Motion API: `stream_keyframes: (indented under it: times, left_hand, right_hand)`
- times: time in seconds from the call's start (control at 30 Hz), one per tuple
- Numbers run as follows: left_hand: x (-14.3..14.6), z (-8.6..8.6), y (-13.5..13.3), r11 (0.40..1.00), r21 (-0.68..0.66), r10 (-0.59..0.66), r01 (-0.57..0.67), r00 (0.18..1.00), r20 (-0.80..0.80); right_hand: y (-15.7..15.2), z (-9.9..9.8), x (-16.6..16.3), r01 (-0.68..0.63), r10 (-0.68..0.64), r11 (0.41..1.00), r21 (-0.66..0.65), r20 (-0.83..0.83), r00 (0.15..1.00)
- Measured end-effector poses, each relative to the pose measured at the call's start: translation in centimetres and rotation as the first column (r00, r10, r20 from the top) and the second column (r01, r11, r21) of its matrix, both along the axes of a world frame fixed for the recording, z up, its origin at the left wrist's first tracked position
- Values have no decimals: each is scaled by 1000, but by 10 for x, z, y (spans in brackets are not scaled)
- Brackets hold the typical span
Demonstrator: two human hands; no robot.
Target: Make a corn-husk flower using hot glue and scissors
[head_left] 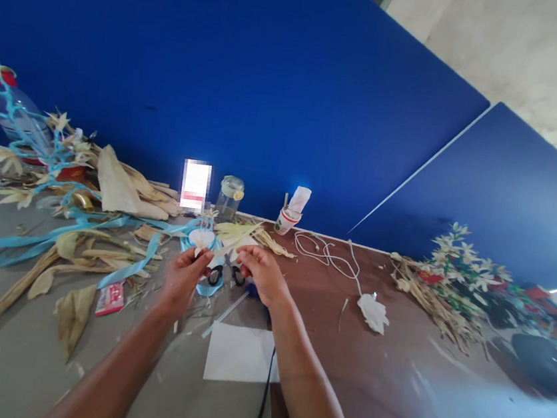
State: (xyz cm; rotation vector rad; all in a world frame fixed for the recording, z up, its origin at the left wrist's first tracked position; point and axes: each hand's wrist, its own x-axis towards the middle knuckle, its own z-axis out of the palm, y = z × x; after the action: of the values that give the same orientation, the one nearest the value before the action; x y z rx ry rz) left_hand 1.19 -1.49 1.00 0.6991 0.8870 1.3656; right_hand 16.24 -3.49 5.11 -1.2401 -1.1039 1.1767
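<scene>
My left hand (pixel 187 270) is closed in a pinch on a pale husk strip (pixel 227 249), which slants up to the right from its fingertips. A small whitish petal-like piece (pixel 199 251) shows at the same fingers. Close by on the right, my right hand (pixel 262 271) has thumb and fingers pressed together; whatever is between them is too small to make out. Scissors with black handles (pixel 215 275) lie below and between the hands. Behind my left hand is a coil of light blue ribbon (pixel 187 242). More pale green husk (pixel 275 242) lies just beyond my hands.
Dried husks (pixel 130 185) and a bottle wound with blue ribbon (pixel 22 116) crowd the left. A jar (pixel 230 198), a paper cup (pixel 288 222) and a white cable (pixel 328 251) stand or lie along the blue partition (pixel 272 87). White paper (pixel 236 358) lies in front; white flowers (pixel 468 261) are right.
</scene>
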Motion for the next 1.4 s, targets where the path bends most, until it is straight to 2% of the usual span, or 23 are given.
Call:
stream_keyframes:
  times: [0.07, 0.17, 0.33, 0.53, 0.7, 0.93, 1.03, 1.13, 1.2, 1.27, 1.4]
  left_hand:
    - [1, 1, -1, 1000, -8, -24, 24, 1000, 4]
    - [1, 2, -2, 998, -10, -58, 58, 998, 11]
    - [1, 6, -4, 995, -3, -99, 99, 995, 15]
    - [0, -1, -2, 986, 62, -151, 153, 988, -39]
    - [-1, -2, -1, 992, 50, -110, 114, 991, -72]
    - [-1, 5, -2, 1000, -3, -22, 22, 1000, -22]
    - [0, 6, -3, 997, 20, -69, 69, 997, -25]
    - [0, 6, -4, 987, 58, -145, 147, 989, -37]
    - [-1, 5, -4, 989, 58, -133, 135, 991, -29]
    - [-3, 5, -2, 995, 49, -86, 87, 996, -17]
    - [-7, 5, 1, 997, 41, -67, 68, 997, -38]
  right_hand:
    - [2, -3, -10, 1, 0, 1000, 16, -31, 1000]
    - [7, -7, -19, 67, -66, 996, 54, -29, 997]
    - [12, -7, -22, 135, -134, 988, 70, -23, 991]
    - [13, -15, -32, 168, -165, 982, 81, -48, 985]
    - [13, -21, -37, 160, -156, 983, 86, -53, 986]
    - [5, -15, -26, 114, -114, 993, -12, -49, 992]
    - [5, -17, -33, 70, -69, 997, 21, -44, 997]
    - [8, -15, -39, 83, -79, 995, 61, -56, 995]
    - [11, -10, -38, 90, -87, 994, 64, -44, 995]
    - [13, -3, -32, 27, -28, 998, 54, 3, 1000]
    - [14, 4, -21, -237, 240, 971, -36, 147, 960]
